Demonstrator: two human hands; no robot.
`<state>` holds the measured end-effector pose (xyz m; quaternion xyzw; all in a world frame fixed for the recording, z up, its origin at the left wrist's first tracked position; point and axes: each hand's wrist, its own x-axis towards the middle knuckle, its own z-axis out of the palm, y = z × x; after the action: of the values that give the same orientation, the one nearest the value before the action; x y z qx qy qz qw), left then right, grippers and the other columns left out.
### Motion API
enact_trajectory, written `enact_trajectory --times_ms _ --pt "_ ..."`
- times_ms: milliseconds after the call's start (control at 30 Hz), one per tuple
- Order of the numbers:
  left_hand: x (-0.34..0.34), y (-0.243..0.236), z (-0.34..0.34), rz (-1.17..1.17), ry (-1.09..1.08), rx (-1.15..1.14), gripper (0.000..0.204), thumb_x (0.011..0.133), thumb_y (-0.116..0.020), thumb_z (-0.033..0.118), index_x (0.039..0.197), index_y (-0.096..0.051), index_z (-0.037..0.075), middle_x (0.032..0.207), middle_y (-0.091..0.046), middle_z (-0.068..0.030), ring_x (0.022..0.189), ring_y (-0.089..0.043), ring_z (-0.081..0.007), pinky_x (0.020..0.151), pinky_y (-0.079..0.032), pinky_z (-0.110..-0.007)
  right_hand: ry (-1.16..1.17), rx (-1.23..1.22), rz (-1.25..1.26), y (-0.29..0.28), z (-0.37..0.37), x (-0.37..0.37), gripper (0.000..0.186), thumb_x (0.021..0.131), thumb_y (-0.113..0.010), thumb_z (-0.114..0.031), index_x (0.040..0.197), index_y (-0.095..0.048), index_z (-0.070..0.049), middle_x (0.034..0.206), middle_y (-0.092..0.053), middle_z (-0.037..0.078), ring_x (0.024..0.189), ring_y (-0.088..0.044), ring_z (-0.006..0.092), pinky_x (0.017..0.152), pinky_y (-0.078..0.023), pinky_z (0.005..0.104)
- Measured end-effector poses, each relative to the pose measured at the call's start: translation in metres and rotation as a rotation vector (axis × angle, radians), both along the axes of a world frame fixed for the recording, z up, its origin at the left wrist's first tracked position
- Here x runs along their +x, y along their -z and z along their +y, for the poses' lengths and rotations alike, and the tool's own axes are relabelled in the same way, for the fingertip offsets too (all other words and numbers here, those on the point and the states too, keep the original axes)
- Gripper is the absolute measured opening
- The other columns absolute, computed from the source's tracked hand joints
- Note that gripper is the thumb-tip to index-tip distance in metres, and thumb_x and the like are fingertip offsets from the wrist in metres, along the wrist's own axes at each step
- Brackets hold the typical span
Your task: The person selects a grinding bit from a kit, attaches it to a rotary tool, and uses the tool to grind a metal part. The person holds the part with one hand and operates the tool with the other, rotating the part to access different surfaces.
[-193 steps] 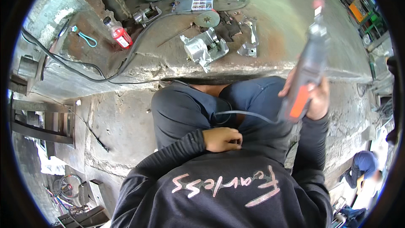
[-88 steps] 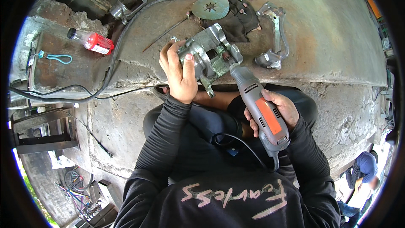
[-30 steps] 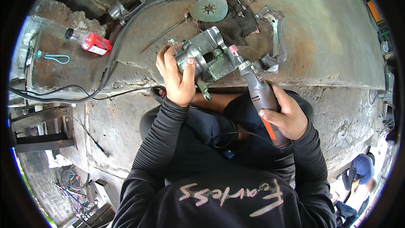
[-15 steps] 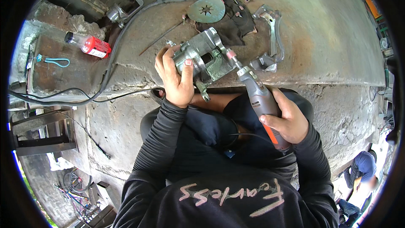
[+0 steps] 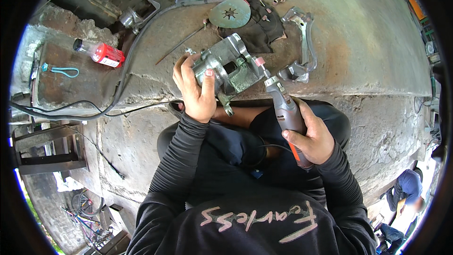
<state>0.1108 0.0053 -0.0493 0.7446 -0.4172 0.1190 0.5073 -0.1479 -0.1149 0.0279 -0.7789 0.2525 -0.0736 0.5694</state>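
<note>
Your left hand (image 5: 198,95) is closed around the grey brake caliper (image 5: 230,67), thumb across its face, holding it at the near edge of the concrete tabletop (image 5: 358,42), seemingly to brace it and turn its opening toward the tool. Your right hand (image 5: 309,134) is wrapped tight on the rotary tool (image 5: 288,118), its pink grinding tip at the caliper's right side. Beyond the caliper lie a round metal disc (image 5: 230,12) and a black cloth (image 5: 257,23); right of it, a metal bracket (image 5: 302,42); left of it, a red-labelled bottle (image 5: 101,53).
</note>
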Motion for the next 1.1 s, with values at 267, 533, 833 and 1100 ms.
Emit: enact_trajectory --times_ms 267,533,833,1100 --pt "0.001 0.001 0.0 0.011 0.001 0.007 0.042 0.089 -0.061 0.013 0.128 -0.051 0.002 0.13 -0.047 -0.0211 0.12 -0.043 -0.0376 0.106 -0.031 -0.047 0.044 0.012 0.009 0.004 0.001 -0.006 0.069 0.086 -0.069 -0.018 0.143 -0.037 0.003 0.115 -0.064 0.023 0.106 -0.065 0.0332 0.095 -0.047 0.0363" --pt "0.001 0.001 0.0 -0.009 0.003 0.011 0.041 0.089 -0.06 0.013 0.128 -0.051 0.002 0.13 -0.047 -0.0207 0.12 -0.043 -0.0372 0.106 -0.03 -0.047 0.011 -0.054 0.021 0.004 -0.002 -0.001 0.069 0.086 -0.069 -0.021 0.142 -0.037 0.003 0.115 -0.062 0.027 0.108 -0.062 0.0426 0.094 -0.047 0.0395" --pt "0.0 0.0 0.0 0.004 0.001 0.01 0.039 0.091 -0.06 0.016 0.126 -0.052 0.002 0.129 -0.047 -0.02 0.12 -0.043 -0.0368 0.105 -0.03 -0.047 0.007 -0.069 -0.011 0.0 -0.002 -0.004 0.069 0.086 -0.069 -0.022 0.141 -0.038 0.005 0.115 -0.062 0.028 0.108 -0.062 0.0432 0.093 -0.048 0.0403" --pt "0.0 -0.001 -0.001 -0.002 0.006 0.0 0.039 0.092 -0.06 0.018 0.126 -0.052 0.002 0.128 -0.048 -0.0198 0.118 -0.044 -0.0364 0.105 -0.03 -0.047 -0.035 -0.12 0.034 -0.005 -0.008 -0.001 0.07 0.085 -0.071 -0.022 0.14 -0.037 0.005 0.116 -0.061 0.03 0.109 -0.061 0.0448 0.093 -0.048 0.0421"
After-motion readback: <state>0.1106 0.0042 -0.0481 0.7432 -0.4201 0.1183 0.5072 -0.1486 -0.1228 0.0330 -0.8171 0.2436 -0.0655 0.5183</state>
